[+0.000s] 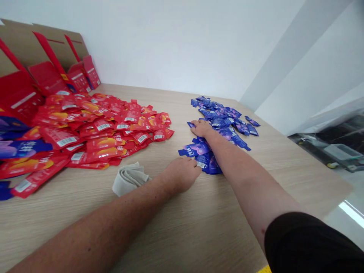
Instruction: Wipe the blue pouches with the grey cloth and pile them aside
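Blue foil sachets [209, 165] lie in a loose heap beneath our hands, near the middle of the light wood-grain desk [250, 189]. Our left hand [180, 174] curls closed over the barcoded end of one blue sachet [201, 165], its fingers pinching that end. Our right hand [201, 129] lies palm down and relaxed, grasping nothing that we can make out, with its fingertips [193, 127] just touching the sachets at the near edge of a larger blue scatter [224, 119]. That scatter spreads toward the far side of the desk, its sachets overlapping at all angles, with a few lying apart on the right. To our left, a much bigger mound of red sachets [104, 132] with white barcode panels and orange print covers the desk, and several blue-purple sachets [19, 148] lie at its left edge. Between that mound and our left hand sits a folded pale grey cloth [129, 179], just beside our left forearm [113, 220]. Opened red-and-brown cardboard display boxes [48, 64] lean against the white wall [170, 41] behind the red mound. Off the desk to the right sits a dark bin [327, 144] under clear plastic, and a black sleeve [309, 242] covers our right upper arm
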Motion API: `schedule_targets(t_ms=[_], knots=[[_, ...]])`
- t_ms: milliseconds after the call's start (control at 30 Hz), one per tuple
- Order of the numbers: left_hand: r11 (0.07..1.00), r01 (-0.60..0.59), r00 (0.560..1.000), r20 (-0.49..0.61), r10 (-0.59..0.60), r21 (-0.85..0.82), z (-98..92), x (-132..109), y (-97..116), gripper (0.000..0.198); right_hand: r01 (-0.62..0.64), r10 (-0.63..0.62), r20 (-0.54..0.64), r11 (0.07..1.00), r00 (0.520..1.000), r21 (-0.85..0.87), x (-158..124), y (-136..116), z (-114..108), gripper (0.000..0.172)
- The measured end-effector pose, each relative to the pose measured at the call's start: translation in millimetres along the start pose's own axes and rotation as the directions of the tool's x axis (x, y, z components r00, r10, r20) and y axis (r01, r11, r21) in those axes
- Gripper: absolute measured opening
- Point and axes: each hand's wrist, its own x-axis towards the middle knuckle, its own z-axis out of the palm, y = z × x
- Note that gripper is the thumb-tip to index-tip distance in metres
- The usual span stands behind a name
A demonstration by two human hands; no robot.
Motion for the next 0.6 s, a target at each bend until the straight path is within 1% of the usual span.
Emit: schedule_targets(t_ms=[100,200,267,367,433,467,500,533,567,600], knots=[[0.995,-0.074,0.997,-0.032,0.076,0.064,-11.2,-1,8,0.027,0.031,-0.031,-0.013,0.999,0.999,0.023,-26,-4,-5,0.059],[0.99,-0.091,0.994,-0.043,0.096,0.108,-26.1,-9,21,0.029,0.087,-0.085,-0.034,0.994,0.996,0.063,-51,-6,-16,0.054],[0.99,-0.074,0.994,-0.067,0.082,0.118,-35.7,-21,30,0.026,0.134,-0.128,-0.06,0.987,0.99,0.094,-68,-8,-27,0.05],[0.996,-0.004,0.993,-0.115,0.015,0.089,-48.6,-53,35,0.02,0.182,-0.16,-0.151,0.972,0.975,0.149,-99,-13,-45,0.049],[0.996,0.081,0.989,-0.129,-0.075,0.046,-57.1,-79,31,0.02,0.2,-0.153,-0.231,0.96,0.961,0.196,-123,-21,-55,0.05],[0.989,0.144,0.981,-0.138,-0.14,0.02,-61.4,-92,27,0.021,0.211,-0.149,-0.264,0.952,0.953,0.224,-135,-26,-59,0.05],[0.974,0.226,0.963,-0.151,-0.224,-0.005,-65.5,-103,21,0.022,0.224,-0.147,-0.289,0.941,0.946,0.254,-147,-32,-62,0.05],[0.945,0.326,0.93,-0.17,-0.326,-0.027,-69.2,-114,15,0.024,0.236,-0.146,-0.305,0.929,0.941,0.285,-158,-39,-64,0.049],[0.898,0.437,0.879,-0.191,-0.438,-0.046,-72.4,-123,7,0.025,0.249,-0.146,-0.314,0.915,0.938,0.317,-169,-47,-66,0.048],[0.834,0.548,0.809,-0.212,-0.548,-0.067,-74.7,-132,0,0.026,0.261,-0.148,-0.321,0.901,0.936,0.348,-178,-55,-68,0.047]])
